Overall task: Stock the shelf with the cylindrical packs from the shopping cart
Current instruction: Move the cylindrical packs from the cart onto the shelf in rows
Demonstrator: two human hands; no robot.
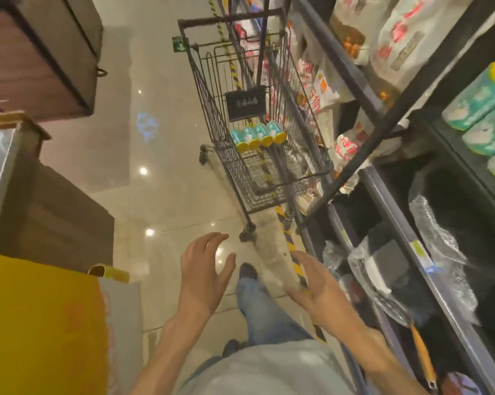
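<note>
Far left, a yellow surface [40, 323] is seen near the bottom corner, with dark wooden furniture [40, 52] further away above it. The glossy tiled floor [160, 138] takes up the middle, ceiling lights reflected in it.

Near the bottom centre, the left hand [203, 277] is held out over the floor, fingers spread and loosely relaxed, nothing gripped. The right hand [320, 289] is just beside it, also held flat with fingers straight-ish, and nothing is held there either. Jeans and a shoe [247, 270] are visible below them.

Further away, the shopping cart [212, 109] is parked by the shelving, well apart from both hands. The cylindrical packs [257, 136], teal with yellow ends, are lying in a row inside the basket, towards its far part.

On the right, the shelf [383, 201] runs along the aisle. More teal packs [480, 101] are already stacked on an upper level far right, with white-and-red bags [397, 32] further along and plastic-wrapped stuff [437, 243] lower down.
</note>
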